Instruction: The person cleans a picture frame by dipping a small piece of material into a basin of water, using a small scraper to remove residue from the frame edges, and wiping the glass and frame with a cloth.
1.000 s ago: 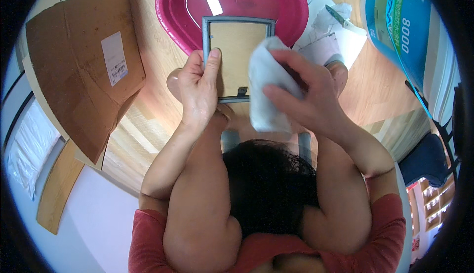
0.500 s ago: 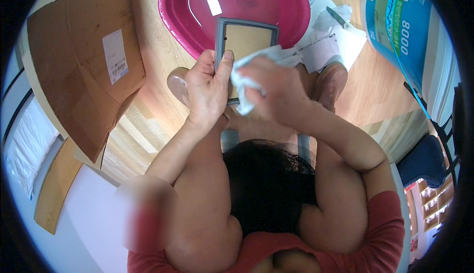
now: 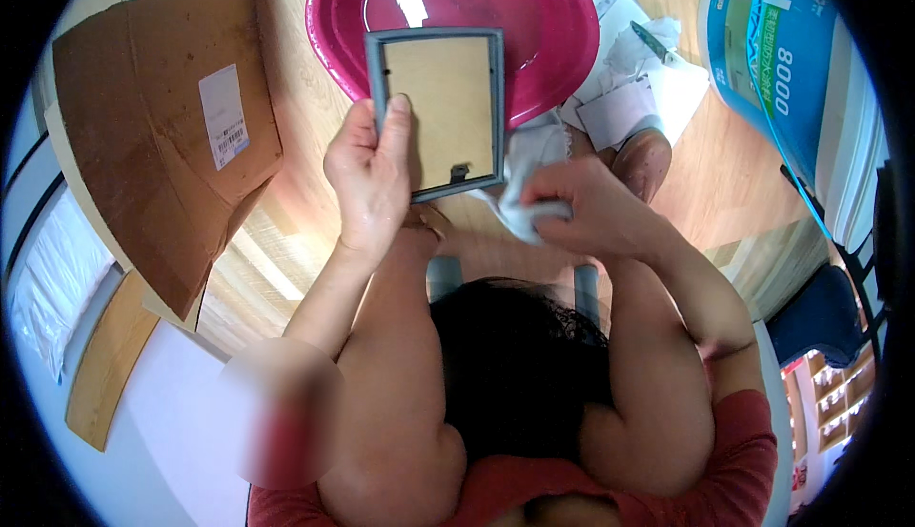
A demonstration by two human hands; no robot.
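A grey-rimmed picture frame (image 3: 443, 108) with a tan backing board is in my left hand (image 3: 372, 170). My thumb lies over its left edge and the fingers are behind it. A small dark tab shows near the frame's lower edge. My right hand (image 3: 596, 208) is closed on a pale, damp-looking cloth (image 3: 536, 160), just right of the frame and apart from it. Part of the cloth hangs loose and is smeared by motion. Beyond the frame stands a magenta basin (image 3: 572, 12) with water in it; the frame overlaps its near rim in the view.
A brown cardboard box (image 3: 157, 70) with a white label stands at the left. Right of the basin lie white papers (image 3: 620, 108) with a green-handled knife-like tool (image 3: 650, 39). A blue and white bucket (image 3: 810, 70) with a blue cord is at the far right.
My right hand and the cloth have come off the frame toward the right and nearer me. The frame has shifted left and its back is now largely uncovered.
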